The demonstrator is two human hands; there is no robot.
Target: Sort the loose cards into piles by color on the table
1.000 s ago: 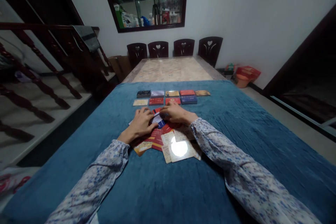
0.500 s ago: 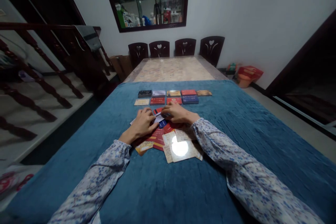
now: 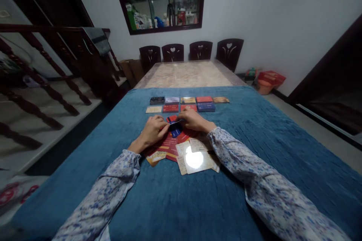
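A loose pile of cards (image 3: 181, 150), red, blue and pale, lies on the blue cloth (image 3: 254, 150) in front of me. My left hand (image 3: 152, 130) and my right hand (image 3: 194, 119) meet over the pile's far end, fingers curled. Between their fingertips they pinch a dark blue card (image 3: 174, 123), held edge-on just above the pile. Beyond the hands, two neat rows of cards (image 3: 186, 103) are laid out on the cloth.
The marble table top (image 3: 186, 74) shows bare past the cloth, with several dark chairs (image 3: 198, 50) at its far end. A dark wooden stair railing (image 3: 56, 67) stands at left. A red bag (image 3: 268, 80) sits on the floor at right.
The card between my fingertips has turned from showing a pale face to showing its dark edge. Both hands have stayed over the pile's far end.
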